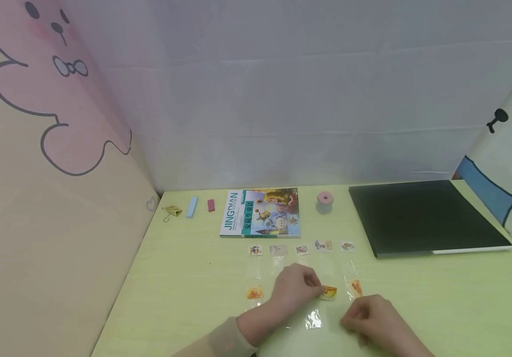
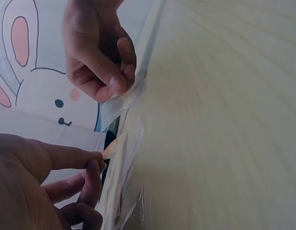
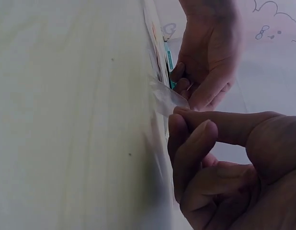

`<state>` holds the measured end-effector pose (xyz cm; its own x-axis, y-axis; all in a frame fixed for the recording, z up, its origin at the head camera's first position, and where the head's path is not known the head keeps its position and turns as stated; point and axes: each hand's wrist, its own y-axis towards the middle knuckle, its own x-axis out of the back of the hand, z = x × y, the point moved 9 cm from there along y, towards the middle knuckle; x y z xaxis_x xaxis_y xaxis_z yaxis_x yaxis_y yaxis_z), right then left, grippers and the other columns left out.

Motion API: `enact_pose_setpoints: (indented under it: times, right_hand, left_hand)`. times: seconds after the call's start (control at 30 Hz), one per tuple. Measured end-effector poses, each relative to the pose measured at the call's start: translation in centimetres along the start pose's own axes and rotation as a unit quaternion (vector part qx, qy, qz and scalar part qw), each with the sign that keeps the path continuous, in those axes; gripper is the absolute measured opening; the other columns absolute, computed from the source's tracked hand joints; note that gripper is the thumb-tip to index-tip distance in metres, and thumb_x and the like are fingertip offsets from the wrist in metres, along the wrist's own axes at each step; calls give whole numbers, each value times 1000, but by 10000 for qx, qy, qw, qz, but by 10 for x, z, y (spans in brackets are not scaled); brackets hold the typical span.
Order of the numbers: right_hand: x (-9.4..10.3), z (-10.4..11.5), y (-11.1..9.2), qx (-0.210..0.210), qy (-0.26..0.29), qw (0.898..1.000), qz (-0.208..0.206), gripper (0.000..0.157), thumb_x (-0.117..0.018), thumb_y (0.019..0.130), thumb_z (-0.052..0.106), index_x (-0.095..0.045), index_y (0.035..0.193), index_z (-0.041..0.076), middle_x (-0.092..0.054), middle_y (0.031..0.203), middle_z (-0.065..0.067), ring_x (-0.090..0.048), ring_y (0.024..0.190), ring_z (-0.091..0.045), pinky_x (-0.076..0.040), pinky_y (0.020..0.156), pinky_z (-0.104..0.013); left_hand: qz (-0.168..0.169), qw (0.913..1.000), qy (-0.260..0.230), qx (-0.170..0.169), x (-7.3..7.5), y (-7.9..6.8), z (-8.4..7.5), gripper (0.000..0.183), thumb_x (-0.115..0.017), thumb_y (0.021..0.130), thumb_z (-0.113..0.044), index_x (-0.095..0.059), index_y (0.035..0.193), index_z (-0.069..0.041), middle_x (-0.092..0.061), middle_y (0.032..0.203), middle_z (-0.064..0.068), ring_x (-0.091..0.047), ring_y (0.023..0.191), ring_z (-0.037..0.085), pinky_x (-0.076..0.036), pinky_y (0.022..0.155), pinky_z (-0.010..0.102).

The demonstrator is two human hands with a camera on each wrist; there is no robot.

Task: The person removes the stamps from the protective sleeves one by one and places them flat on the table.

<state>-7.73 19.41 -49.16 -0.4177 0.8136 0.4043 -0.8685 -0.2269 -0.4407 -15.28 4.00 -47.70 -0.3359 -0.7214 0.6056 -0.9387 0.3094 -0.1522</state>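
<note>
My left hand [image 1: 297, 287] pinches a small orange-yellow stamp-like picture piece [image 1: 329, 292] between thumb and forefinger. To its right, my right hand [image 1: 373, 317] pinches the edge of a clear plastic sleeve [image 3: 168, 97], which stands slightly raised off the table in both wrist views. Whether the held piece is inside that sleeve I cannot tell. One more orange piece [image 1: 355, 288] lies just above the right hand, and another orange piece [image 1: 255, 292] lies left of the left hand. Several small picture stamps, among them a stamp [image 1: 255, 250], form a row beyond the hands.
Behind the stamps lies a book [image 1: 262, 213]. A pink-topped spool [image 1: 324, 202] and a black flat board [image 1: 429, 218] are to its right. Gold binder clips [image 1: 172, 211], a light blue stick [image 1: 192, 207] and a red eraser-like block [image 1: 211, 205] lie at the back left.
</note>
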Motion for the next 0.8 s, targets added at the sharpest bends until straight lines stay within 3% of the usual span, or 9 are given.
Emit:
enact_pose_setpoints:
  times: [0.27, 0.53, 0.67, 0.8]
  right_hand:
    - [0, 1, 2, 14, -1051, 9935, -433, 23, -77, 72, 33, -63, 67, 16, -56, 58, 4, -49, 50, -12, -38, 47, -25]
    - [3, 4, 1, 124, -1325, 9887, -697, 23, -77, 71, 33, -61, 65, 17, -54, 57, 6, -47, 51, -9, -37, 49, -23]
    - [10, 3, 0, 72, -1034, 9926, -631, 23, -75, 74, 35, -63, 71, 16, -56, 60, 4, -49, 52, -10, -39, 51, -24]
    - [31, -2, 1, -187, -667, 9924, -1015, 21, -74, 77, 33, -65, 80, 14, -59, 61, 0, -52, 52, -12, -43, 49, -25]
  left_hand:
    - [-285, 9956, 860, -224, -1, -2, -5, 20, -79, 70, -33, -64, 58, -28, -51, 49, -21, -47, 50, -2, -39, 52, 16]
    - [-449, 9862, 1570, -283, -2, -6, -8, 22, -79, 68, -39, -62, 55, -32, -46, 52, -22, -42, 66, 6, -35, 67, 23]
    - [-430, 9892, 1375, -255, -4, -4, -8, 21, -79, 69, -37, -62, 58, -31, -49, 53, -22, -46, 62, 3, -38, 64, 21]
    - [-286, 9986, 432, -120, -9, 2, -9, 15, -77, 72, -32, -64, 67, -28, -56, 56, -18, -51, 53, -1, -41, 55, 19]
